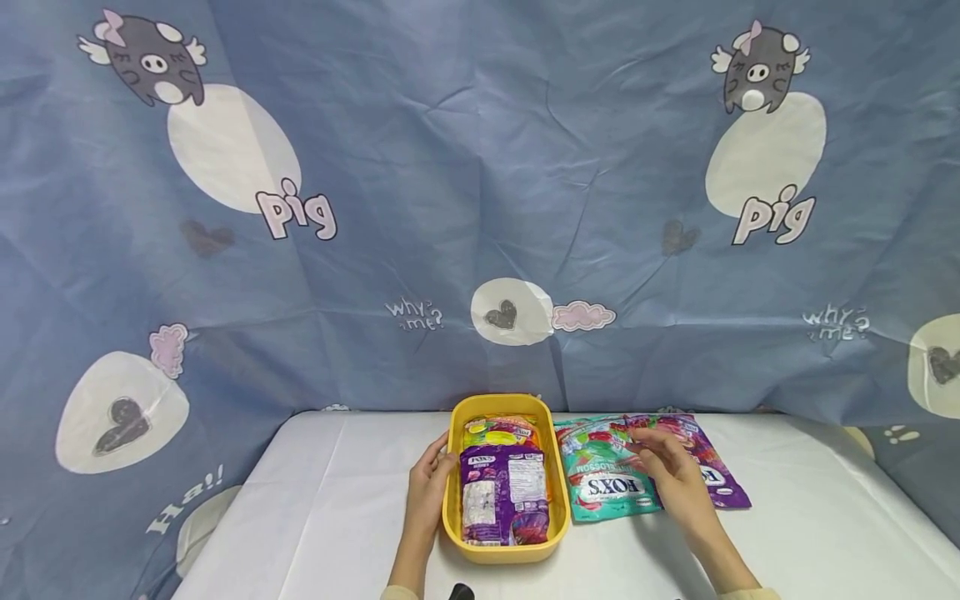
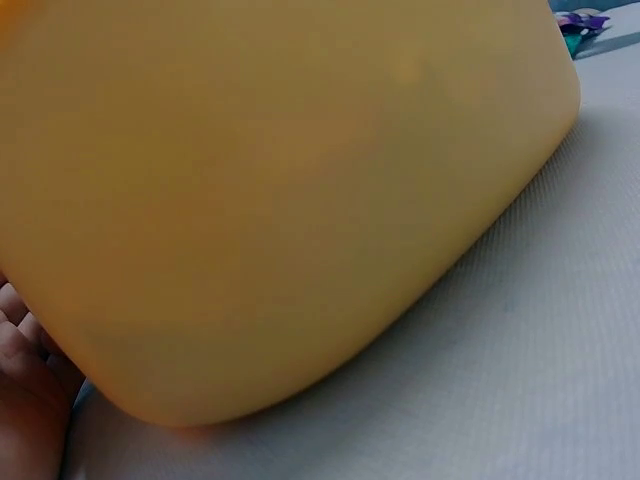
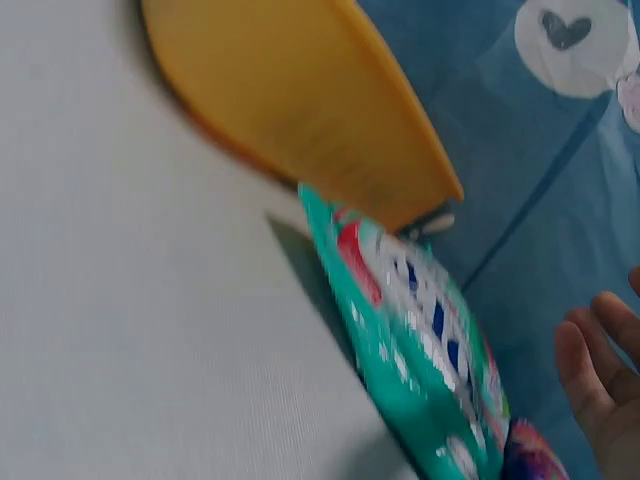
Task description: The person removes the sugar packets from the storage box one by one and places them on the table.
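Observation:
A yellow bin (image 1: pixel 452 508) stands on the table, and my left hand (image 1: pixel 426 492) holds its left side, thumb at the rim. Its wall (image 2: pixel 300 200) fills most of the left wrist view, with a bit of the hand at the lower left. Inside lie a purple candy bag (image 1: pixel 504 496) and, behind it, an orange-yellow candy bag (image 1: pixel 498 429). To the right, my right hand (image 1: pixel 675 475) hovers with loosely bent fingers over a teal Fox's candy bag (image 1: pixel 603 475) and a purple candy bag (image 1: pixel 723 479). Nothing is in its grasp.
The white-covered table (image 1: pixel 337 508) ends at the back against a blue cloth (image 1: pixel 375 208) printed with pigs and hearts. The teal bag lies close beside the bin's right wall, its right edge next to the purple bag. A dark object (image 1: pixel 461 592) shows at the bottom edge.

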{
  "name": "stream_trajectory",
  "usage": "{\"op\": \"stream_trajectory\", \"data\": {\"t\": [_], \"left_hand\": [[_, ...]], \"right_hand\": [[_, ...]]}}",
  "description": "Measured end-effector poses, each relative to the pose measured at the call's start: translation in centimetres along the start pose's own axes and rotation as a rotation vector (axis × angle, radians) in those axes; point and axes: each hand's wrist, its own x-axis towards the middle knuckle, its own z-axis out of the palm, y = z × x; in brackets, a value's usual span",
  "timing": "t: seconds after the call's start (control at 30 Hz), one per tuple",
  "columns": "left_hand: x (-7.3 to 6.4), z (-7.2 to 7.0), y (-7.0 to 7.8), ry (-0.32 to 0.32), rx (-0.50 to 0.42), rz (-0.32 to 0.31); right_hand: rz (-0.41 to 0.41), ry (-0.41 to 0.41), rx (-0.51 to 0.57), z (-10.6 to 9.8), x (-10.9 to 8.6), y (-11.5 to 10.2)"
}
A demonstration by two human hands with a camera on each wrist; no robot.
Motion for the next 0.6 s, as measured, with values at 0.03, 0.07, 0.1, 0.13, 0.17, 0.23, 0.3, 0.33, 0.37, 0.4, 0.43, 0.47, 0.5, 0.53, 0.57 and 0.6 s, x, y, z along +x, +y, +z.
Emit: {"op": "stream_trajectory", "data": {"t": [0.03,0.07,0.1,0.13,0.17,0.23,0.3,0.33,0.37,0.4,0.43,0.47,0.5,0.53,0.57,0.6], "left_hand": [[0.0,0.0,0.0,-0.002,-0.002,0.0],[0.0,0.1,0.0,-0.002,-0.009,0.001],[0.1,0.1,0.0,-0.006,-0.009,0.003],[0.1,0.0,0.0,-0.008,-0.009,0.002],[0.1,0.0,0.0,-0.01,-0.009,0.004],[0.1,0.0,0.0,-0.01,-0.008,0.004],[0.2,-0.1,0.0,-0.009,0.001,0.007],[0.2,-0.1,-0.1,-0.006,0.0,0.003],[0.2,-0.1,0.0,-0.005,0.004,0.0],[0.2,-0.1,0.0,-0.004,0.006,-0.005],[0.1,-0.1,0.1,-0.005,0.008,-0.012],[0.1,-0.1,0.2,-0.007,0.01,-0.019],[0.0,-0.1,0.4,-0.01,0.011,-0.023],[-0.2,-0.1,0.6,-0.012,0.011,-0.031],[-0.3,-0.1,1.0,-0.015,0.015,-0.034],[-0.5,-0.1,1.4,-0.016,0.02,-0.033]], "right_hand": [[0.008,-0.007,0.008,0.2,0.0,-0.1],[0.014,-0.01,0.017,0.4,-0.1,-0.3],[0.02,-0.016,0.026,0.6,-0.1,-0.4],[0.026,-0.019,0.033,0.8,-0.2,-0.6],[0.03,-0.024,0.048,1.1,-0.3,-0.7],[0.045,-0.033,0.074,1.6,-0.4,-0.9],[0.06,-0.038,0.106,2.1,-0.5,-1.2],[0.072,-0.039,0.118,2.3,-0.6,-1.4],[0.085,-0.041,0.127,2.6,-0.6,-1.5],[0.1,-0.042,0.132,2.8,-0.6,-1.7],[0.114,-0.042,0.136,3.0,-0.7,-1.9],[0.131,-0.043,0.14,3.3,-0.7,-2.0],[0.143,-0.046,0.144,3.5,-0.8,-2.2],[0.155,-0.048,0.149,3.8,-0.8,-2.3],[0.165,-0.055,0.154,4.0,-0.9,-2.5],[0.173,-0.061,0.157,4.3,-1.0,-2.6]]}}
